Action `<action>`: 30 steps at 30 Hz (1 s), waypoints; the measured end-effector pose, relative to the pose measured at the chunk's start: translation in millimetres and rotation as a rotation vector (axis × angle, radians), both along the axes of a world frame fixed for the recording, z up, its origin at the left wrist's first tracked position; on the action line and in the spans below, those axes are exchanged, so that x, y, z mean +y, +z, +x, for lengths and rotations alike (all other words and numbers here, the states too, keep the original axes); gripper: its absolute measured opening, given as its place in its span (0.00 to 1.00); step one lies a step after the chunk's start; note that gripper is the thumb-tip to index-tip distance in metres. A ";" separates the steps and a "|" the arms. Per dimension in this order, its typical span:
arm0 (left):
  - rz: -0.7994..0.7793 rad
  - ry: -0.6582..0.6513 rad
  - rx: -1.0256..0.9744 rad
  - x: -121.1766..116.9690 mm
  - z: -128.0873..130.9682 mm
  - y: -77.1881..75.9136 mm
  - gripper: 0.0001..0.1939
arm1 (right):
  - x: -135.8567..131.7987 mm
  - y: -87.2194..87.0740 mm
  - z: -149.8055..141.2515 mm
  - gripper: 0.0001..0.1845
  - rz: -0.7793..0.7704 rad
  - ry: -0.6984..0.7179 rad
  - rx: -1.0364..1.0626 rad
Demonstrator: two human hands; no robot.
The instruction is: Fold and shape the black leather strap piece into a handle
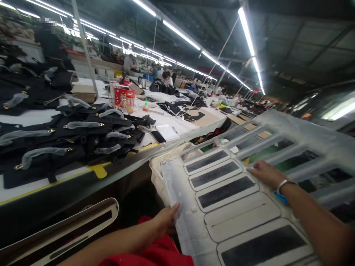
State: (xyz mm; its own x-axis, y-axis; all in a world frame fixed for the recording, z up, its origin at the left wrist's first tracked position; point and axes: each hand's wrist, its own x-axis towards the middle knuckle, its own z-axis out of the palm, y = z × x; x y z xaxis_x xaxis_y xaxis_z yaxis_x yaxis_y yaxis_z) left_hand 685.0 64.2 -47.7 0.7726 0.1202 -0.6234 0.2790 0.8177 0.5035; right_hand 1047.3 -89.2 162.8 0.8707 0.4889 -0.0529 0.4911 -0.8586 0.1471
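Note:
A large white slotted frame (244, 210), with several long rounded openings, lies tilted in front of me. My left hand (165, 221) grips its near left edge, fingers curled around the rim. My right hand (264, 173), with a silver bangle on the wrist, lies flat on the frame's upper surface, fingers stretched out along a bar. Dark material shows through some of the openings.
A long white worktable (177, 127) runs to the left, piled with black bag parts (69, 136) with wrapped handles. A red container (123, 96), a small glue bottle (145, 106) and a phone (158, 136) stand further along. Other people sit far back. A cream panel (63, 231) lies at lower left.

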 end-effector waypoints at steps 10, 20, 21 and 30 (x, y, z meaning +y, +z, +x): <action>-0.008 0.135 0.244 42.8 55.0 -53.1 0.23 | 126.9 -134.3 49.5 0.15 0.214 0.103 0.241; 0.016 -0.024 0.307 37.5 31.2 -76.5 0.33 | -33.6 -197.2 -6.2 0.17 0.452 -0.289 0.253; 0.051 -0.008 0.302 36.3 29.4 -80.3 0.30 | -70.3 -199.6 -16.3 0.17 0.435 -0.394 0.234; 0.151 -0.091 0.261 21.0 8.3 -64.6 0.11 | -212.4 -254.6 -125.5 0.15 0.321 -0.923 0.358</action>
State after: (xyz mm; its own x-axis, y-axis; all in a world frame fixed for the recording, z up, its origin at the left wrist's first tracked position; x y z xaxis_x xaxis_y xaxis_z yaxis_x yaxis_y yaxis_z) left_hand 693.2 85.2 -112.3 0.6004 0.1645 -0.7826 0.4833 0.7050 0.5190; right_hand 921.8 -301.6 -91.8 0.8722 -0.3229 -0.3674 -0.4072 -0.8955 -0.1796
